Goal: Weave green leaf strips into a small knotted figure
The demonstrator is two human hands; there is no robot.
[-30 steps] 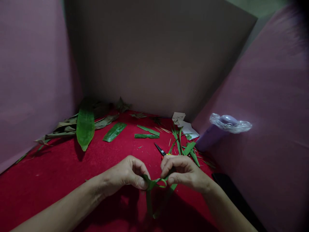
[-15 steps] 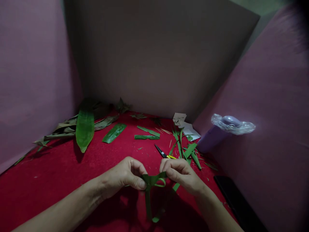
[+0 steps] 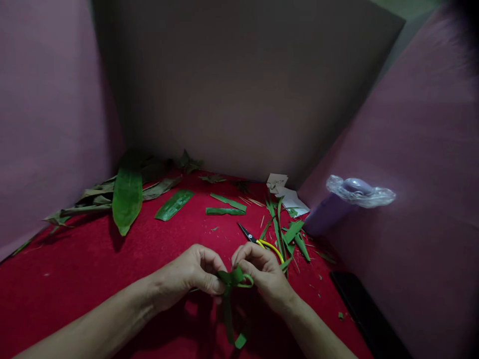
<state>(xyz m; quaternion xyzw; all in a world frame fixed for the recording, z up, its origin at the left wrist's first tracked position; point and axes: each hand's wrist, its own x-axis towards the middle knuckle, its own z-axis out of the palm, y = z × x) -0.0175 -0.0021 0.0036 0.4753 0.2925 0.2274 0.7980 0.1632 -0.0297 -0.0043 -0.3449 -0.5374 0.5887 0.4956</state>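
Between my hands is a green leaf strip (image 3: 229,311) with a small loop standing out on its right side and a long tail hanging down. My left hand (image 3: 200,271) pinches it between thumb and fingers at the folded part. From the right, my right hand (image 3: 260,271) pinches a short upper end of the leaf, close beside my left fingertips. Just beyond my right hand, scissors (image 3: 251,237) with yellow handles and dark blades lie on the red cloth (image 3: 93,279).
Cut leaf strips (image 3: 279,219) lie in a heap by white paper (image 3: 292,200). Flat leaf pieces (image 3: 174,204) and a large leaf (image 3: 127,199) lie at the back left, with dried leaves (image 3: 99,199). A purple container (image 3: 331,212) with clear plastic stands right; a black flat object (image 3: 368,311) lies nearer.
My right hand has moved left towards my left hand, folding the upper leaf end inwards. The scissors' yellow handles now show. My left hand keeps its pinch almost in place.
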